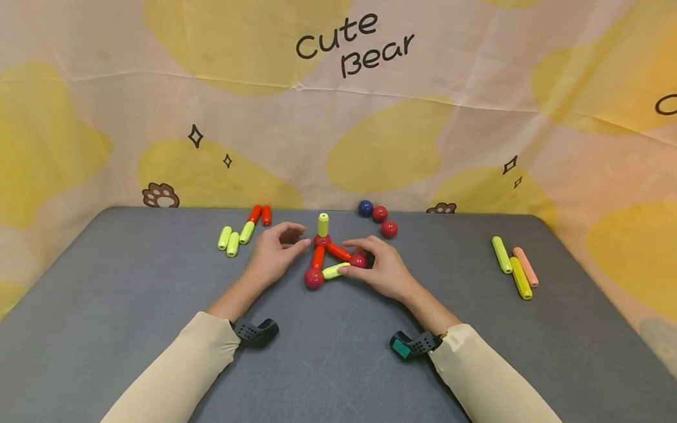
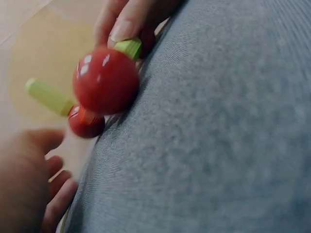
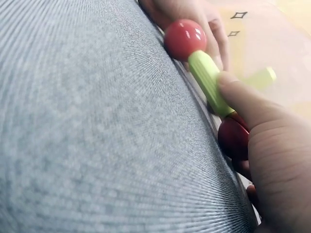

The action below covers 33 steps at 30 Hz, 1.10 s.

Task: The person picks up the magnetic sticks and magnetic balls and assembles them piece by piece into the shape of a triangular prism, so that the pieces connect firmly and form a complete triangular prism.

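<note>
Here's the printed cloth (image 1: 239,121), spread wide behind the triangle (image 1: 317,257), "Cute Bear" lettered across it. Beneath the triangle, the grey table (image 1: 328,379). On the triangle's near side, two pale sleeves (image 1: 172,369), one to the left, one to the right.

Now the hands! The right hand (image 1: 386,268) is at the triangle's right corner, grasping it: thumb pressed on the yellow-green side rod (image 1: 333,271), fingers curved round the far side of the red corner ball (image 1: 358,260). The left hand (image 1: 274,253) is just left of the triangle, fingers loosely bent and released, nothing in them.

And the triangle itself, on the table between the hands: three red balls, joined by two red rods and that yellow-green one, a short yellow-green upright (image 1: 323,225) standing on its far ball.

Well right of the triangle, three longer rods (image 1: 521,278): yellow-green, yellow, pink. Left of it, past the left hand, five short rods (image 1: 233,244), three yellow-green, two red. Beyond the triangle, slightly right, three loose balls (image 1: 380,214): one blue, two red.
</note>
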Available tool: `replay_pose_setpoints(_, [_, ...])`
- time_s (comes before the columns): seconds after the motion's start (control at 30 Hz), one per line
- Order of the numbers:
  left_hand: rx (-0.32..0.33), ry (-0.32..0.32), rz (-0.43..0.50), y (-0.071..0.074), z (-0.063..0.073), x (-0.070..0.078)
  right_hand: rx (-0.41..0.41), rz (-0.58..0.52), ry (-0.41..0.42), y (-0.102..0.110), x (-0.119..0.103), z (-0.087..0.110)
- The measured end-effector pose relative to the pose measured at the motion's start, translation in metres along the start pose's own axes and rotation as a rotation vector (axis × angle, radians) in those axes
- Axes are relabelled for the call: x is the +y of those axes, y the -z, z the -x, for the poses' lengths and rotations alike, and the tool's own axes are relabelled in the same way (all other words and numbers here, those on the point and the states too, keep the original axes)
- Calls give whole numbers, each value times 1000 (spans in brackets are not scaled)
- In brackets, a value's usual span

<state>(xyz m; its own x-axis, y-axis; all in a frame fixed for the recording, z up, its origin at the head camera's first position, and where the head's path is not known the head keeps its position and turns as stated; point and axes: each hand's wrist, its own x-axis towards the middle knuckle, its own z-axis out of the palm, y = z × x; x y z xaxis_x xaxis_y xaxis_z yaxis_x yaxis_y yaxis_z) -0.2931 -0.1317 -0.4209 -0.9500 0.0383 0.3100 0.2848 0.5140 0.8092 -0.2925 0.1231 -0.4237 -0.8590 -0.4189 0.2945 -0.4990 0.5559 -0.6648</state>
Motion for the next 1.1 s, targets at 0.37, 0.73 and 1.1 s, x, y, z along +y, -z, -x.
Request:
replay_pose_setpoints(0.37, [336,-10,-537,32,-3,-8,18,4,-13,2,-1,0])
replay_pose_setpoints(0.73, [168,47,-737,41,0,-13,11,-5,-37,1,-2,0])
replay_pose_setpoints(1.1, [189,39,-637,48,-4,-21,6,-18,-47,1,-2,0])
